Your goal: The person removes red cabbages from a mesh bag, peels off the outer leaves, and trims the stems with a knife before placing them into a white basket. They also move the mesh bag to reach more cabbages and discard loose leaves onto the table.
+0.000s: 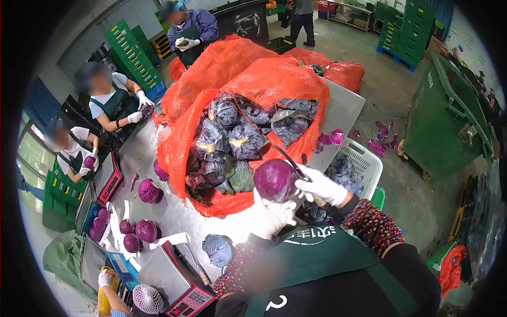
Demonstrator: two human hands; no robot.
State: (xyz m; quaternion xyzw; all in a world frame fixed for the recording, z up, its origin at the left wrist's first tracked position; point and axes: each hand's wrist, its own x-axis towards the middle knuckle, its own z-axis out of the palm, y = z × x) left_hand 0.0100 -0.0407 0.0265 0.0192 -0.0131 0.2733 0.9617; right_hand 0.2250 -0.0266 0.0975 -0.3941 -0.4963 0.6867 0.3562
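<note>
A peeled purple cabbage [275,180] rests on my gloved left hand [272,215], whose fingers curve under it from below. In my gloved right hand [323,187] is a knife [289,159], its dark curved blade beside the top right of the cabbage. Just beyond, an open red mesh sack [174,153] holds several dark cabbages with outer leaves [245,138]. One bluish cabbage [217,250] lies on the metal table [187,222] left of my left hand.
Scales [171,280], another knife [198,264] and peeled cabbages [146,231] are at the left. A white crate [369,164] of leaves stands right of the table, a green bin [449,116] farther right. Several co-workers stand around, with stacked green crates [132,55] behind.
</note>
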